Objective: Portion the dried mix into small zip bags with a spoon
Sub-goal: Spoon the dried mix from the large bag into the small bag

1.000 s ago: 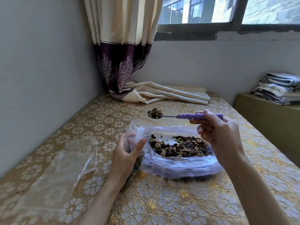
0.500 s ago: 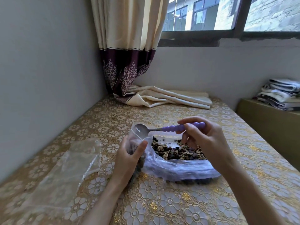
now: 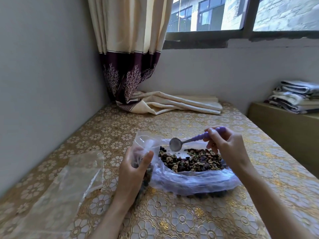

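A large clear plastic bag (image 3: 189, 181) lies open on the table, with a heap of dried mix (image 3: 191, 161) inside. My left hand (image 3: 133, 171) grips a small zip bag (image 3: 146, 144) upright beside it; the small bag holds some mix at its bottom. My right hand (image 3: 226, 145) holds a spoon (image 3: 189, 141) by its purple handle. The spoon's metal bowl is empty and hangs tilted just above the heap, right of the small bag's mouth.
Several empty clear zip bags (image 3: 69, 183) lie flat at the left on the gold floral tablecloth (image 3: 172, 218). A curtain end (image 3: 172, 104) rests at the table's back. A grey wall runs along the left. Folded cloths (image 3: 296, 97) sit on a low cabinet at the right.
The loaded spoon moved left to the small bag's mouth and emptied there. Now the empty spoon has swung back right, down over the heap. My left hand kept its grip.
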A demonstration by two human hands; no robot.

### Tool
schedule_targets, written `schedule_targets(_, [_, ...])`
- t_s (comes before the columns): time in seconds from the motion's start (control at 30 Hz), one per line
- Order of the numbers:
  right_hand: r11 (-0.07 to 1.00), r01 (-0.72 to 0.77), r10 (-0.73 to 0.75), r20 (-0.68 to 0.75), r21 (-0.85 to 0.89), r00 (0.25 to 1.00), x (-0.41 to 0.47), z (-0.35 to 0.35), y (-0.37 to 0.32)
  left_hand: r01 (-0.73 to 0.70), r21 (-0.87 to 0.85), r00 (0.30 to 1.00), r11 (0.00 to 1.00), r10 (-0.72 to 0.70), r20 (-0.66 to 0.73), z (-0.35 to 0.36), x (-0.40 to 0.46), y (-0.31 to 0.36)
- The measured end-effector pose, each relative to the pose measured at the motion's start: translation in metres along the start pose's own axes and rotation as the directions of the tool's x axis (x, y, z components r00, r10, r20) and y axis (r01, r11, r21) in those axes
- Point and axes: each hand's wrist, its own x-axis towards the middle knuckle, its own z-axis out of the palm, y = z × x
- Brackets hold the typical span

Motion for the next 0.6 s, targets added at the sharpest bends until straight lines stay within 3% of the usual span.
schedule_targets(0.13, [0.994,-0.019,0.019,0.004,-0.108,1.0,0.005,0.009,0.012,-0.019,0.001,1.0,1.0,0.019,-0.017,0.0,0.003,-0.001])
schedule_targets(0.33, [0.99,-0.139,0.137,0.06,0.036,0.989,-0.002,0.009,0.013,-0.032,-0.001,0.999,0.999,0.032,-0.01,0.003,0.001,0.004])
schedule_targets(0.6, [0.958,-0.275,0.264,0.118,0.082,0.957,-0.005,0.018,0.014,0.005,-0.022,1.0,1.0,-0.005,0.005,0.002,0.0,0.004])
